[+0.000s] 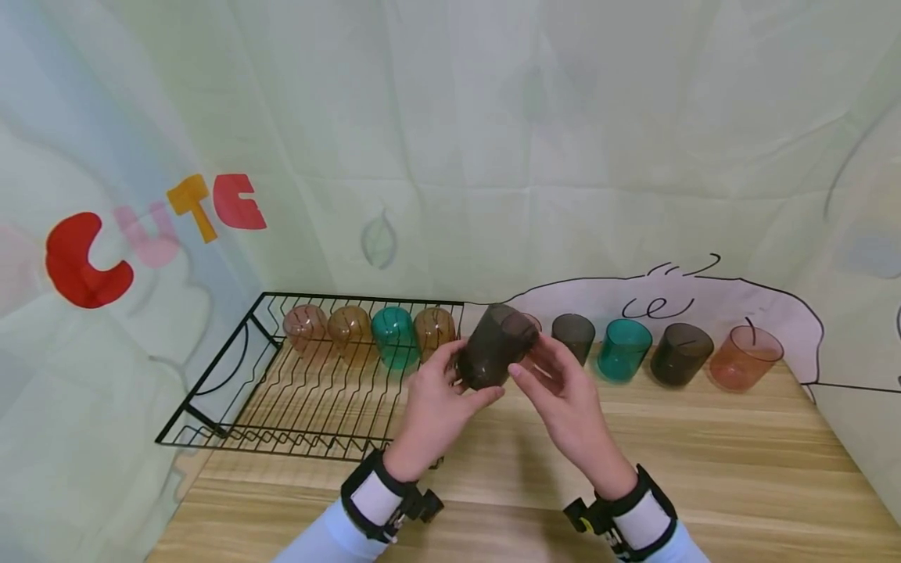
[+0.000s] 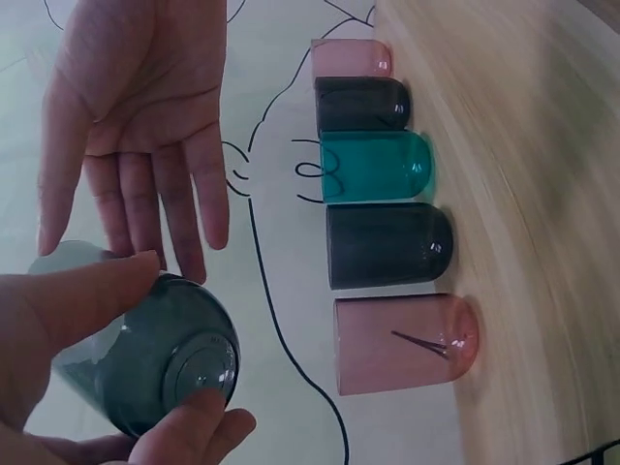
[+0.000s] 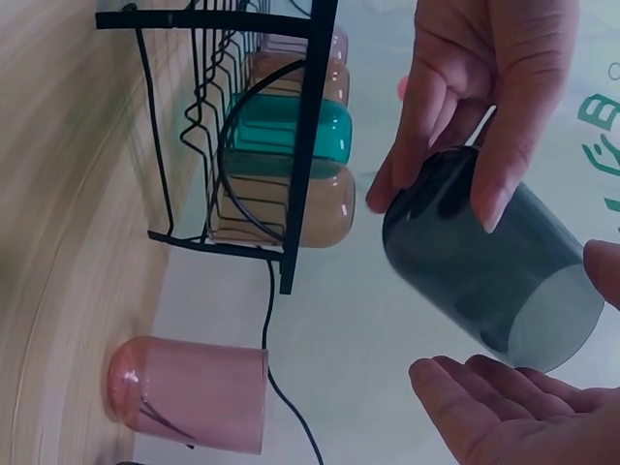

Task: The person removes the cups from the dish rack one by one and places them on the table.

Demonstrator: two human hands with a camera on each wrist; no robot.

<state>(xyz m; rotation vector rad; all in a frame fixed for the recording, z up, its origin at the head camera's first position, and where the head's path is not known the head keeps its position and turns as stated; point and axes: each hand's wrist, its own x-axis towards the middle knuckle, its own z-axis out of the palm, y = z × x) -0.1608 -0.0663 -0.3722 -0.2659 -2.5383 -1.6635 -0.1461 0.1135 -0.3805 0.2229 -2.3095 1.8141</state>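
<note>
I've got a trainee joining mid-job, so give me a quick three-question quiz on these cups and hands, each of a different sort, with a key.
1. Count: how many cups sit in the rack?
2. True or false: the teal cup on the table stands mouth up.
3. Pick one: the left hand grips a cup of which colour? A) teal B) grey C) pink

Key:
1. Four
2. True
3. B
</note>
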